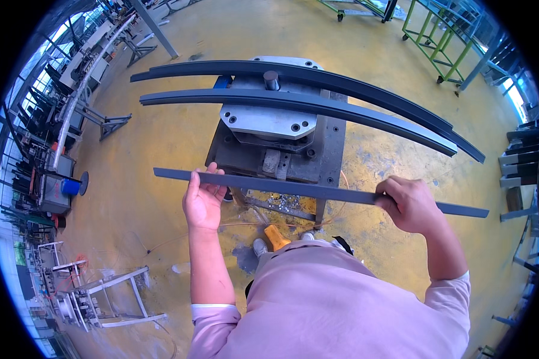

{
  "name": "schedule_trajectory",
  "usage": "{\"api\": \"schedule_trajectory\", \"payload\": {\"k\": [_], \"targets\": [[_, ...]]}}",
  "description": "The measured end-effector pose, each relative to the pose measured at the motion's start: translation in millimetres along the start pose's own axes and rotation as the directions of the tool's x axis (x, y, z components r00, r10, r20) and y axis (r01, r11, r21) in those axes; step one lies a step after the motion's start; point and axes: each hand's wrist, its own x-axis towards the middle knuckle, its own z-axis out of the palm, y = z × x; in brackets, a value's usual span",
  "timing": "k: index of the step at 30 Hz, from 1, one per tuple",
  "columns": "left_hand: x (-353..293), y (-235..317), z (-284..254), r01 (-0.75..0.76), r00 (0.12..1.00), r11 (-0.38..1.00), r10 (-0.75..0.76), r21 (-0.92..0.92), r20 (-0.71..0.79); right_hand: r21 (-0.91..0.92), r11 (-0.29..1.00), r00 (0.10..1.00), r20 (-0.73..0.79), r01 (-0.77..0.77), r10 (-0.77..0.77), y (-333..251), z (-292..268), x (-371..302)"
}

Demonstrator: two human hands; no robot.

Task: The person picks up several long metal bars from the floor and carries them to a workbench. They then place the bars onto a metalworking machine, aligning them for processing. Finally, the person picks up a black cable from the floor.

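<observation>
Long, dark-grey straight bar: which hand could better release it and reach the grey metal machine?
Probably the left hand: it appears nearer the machine and holds the bar more loosely; the right hand curls over it.

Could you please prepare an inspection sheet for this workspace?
Surface: a metal machine block with an upright round post.
Workpieces: one slim grey strip, held; front bar and rear bar lie across the block.
Clutter: small shiny scraps low under the machine.
Hands: left hand and right hand both hold the strip.
Cables: a thin line, cable or hose, on the floor.
Surroundings: yellow floor; green-framed wheeled cart, far right.
</observation>
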Motion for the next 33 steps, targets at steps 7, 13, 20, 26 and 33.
{"api": "schedule_trajectory", "payload": {"k": [7, 13, 20, 26, 33], "targets": [[-48, -70, -2, 0.304, 0.930, 0.929, -0.337, 0.214, 0.144, -0.225, 0.922, 0.930, 0.121, -0.315, 0.348, 110, 4, -145], [-52, -145, 54, 0.416, 0.792, 0.708, -0.590, 0.571, 0.155, -0.341, 0.795, 0.846, -0.007, -0.502, 0.532, 159, -3, -222], [-33, -146, 66, 0.306, 0.867, 0.722, -0.481, 0.621, 0.132, -0.296, 0.789, 0.819, 0.034, -0.539, 0.572, 154, 2, -218], [-30, -147, 58, 0.297, 0.870, 0.724, -0.474, 0.622, 0.135, -0.311, 0.793, 0.827, 0.040, -0.523, 0.561, 158, 3, -204], [-28, -144, 55, 0.236, 0.900, 0.743, -0.410, 0.626, 0.148, -0.260, 0.806, 0.830, 0.030, -0.532, 0.557, 153, -5, -188]]}}
